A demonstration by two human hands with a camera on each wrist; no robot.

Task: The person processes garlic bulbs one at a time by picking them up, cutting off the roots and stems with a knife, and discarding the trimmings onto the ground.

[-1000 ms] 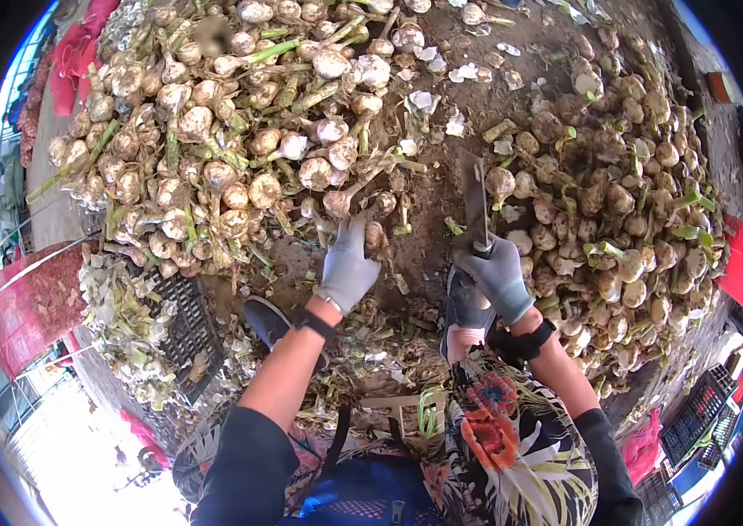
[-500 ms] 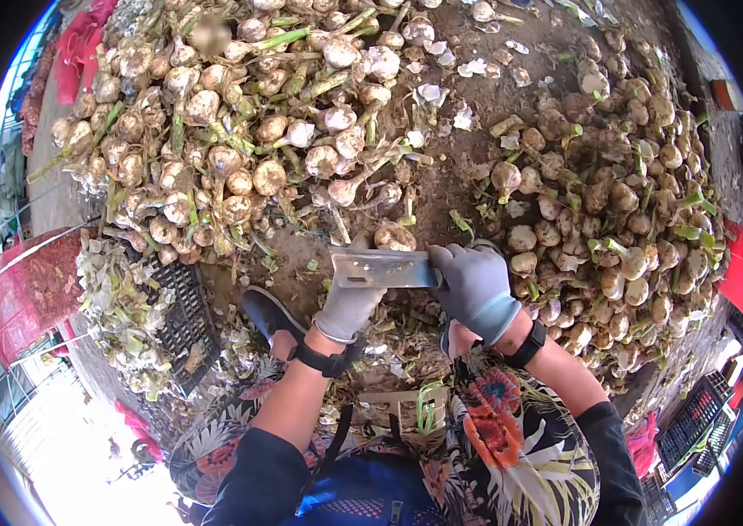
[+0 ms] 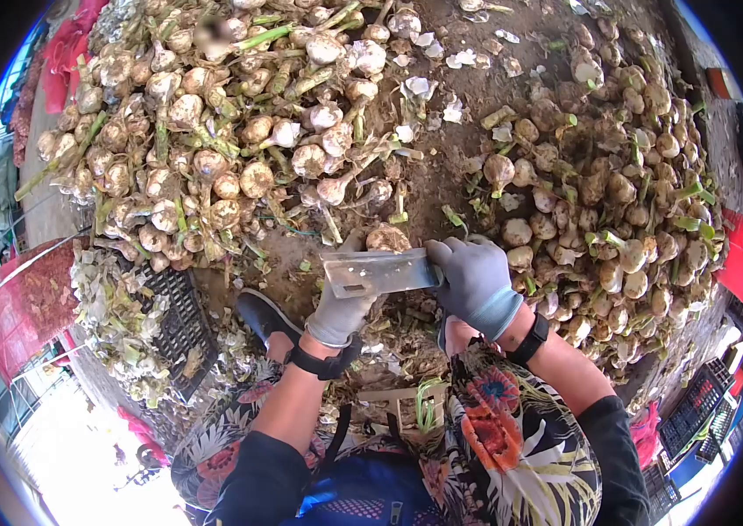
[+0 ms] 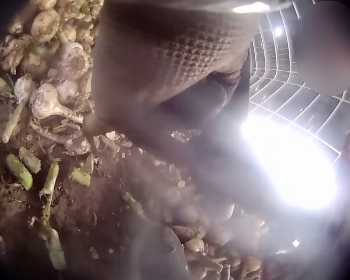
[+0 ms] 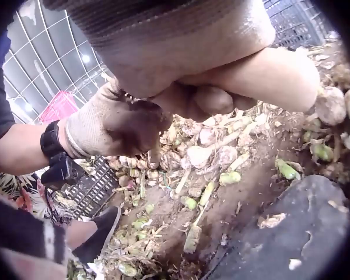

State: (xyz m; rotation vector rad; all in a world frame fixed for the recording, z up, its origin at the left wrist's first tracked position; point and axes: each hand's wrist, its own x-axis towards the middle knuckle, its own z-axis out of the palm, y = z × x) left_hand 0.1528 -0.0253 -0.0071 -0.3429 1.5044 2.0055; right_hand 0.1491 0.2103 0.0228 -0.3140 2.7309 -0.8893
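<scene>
Both hands wear pale grey gloves. In the head view my left hand [image 3: 336, 317] holds a garlic bulb [image 3: 387, 237], its fingers mostly hidden under the blade. My right hand [image 3: 481, 279] grips a cleaver [image 3: 378, 274] by the handle. The broad blade points left, crosses over the left hand and overlaps the near side of the bulb. In the right wrist view, the left hand [image 5: 108, 122] shows beside the large, close right hand [image 5: 192, 52]. The left wrist view has the left hand [image 4: 169, 64] close up and blurred.
A heap of garlic with long stems [image 3: 205, 158] lies at far left. Another garlic pile, mostly short-stemmed [image 3: 608, 219], spreads on the right. Cut stems and peelings litter the soil. A black crate [image 3: 180, 324] stands left of a dark shoe [image 3: 258, 316].
My left hand has drawn back from the heap with the bulb. The right hand has swung the cleaver from upright beside the right pile leftward across the left hand. The last half second shows little movement.
</scene>
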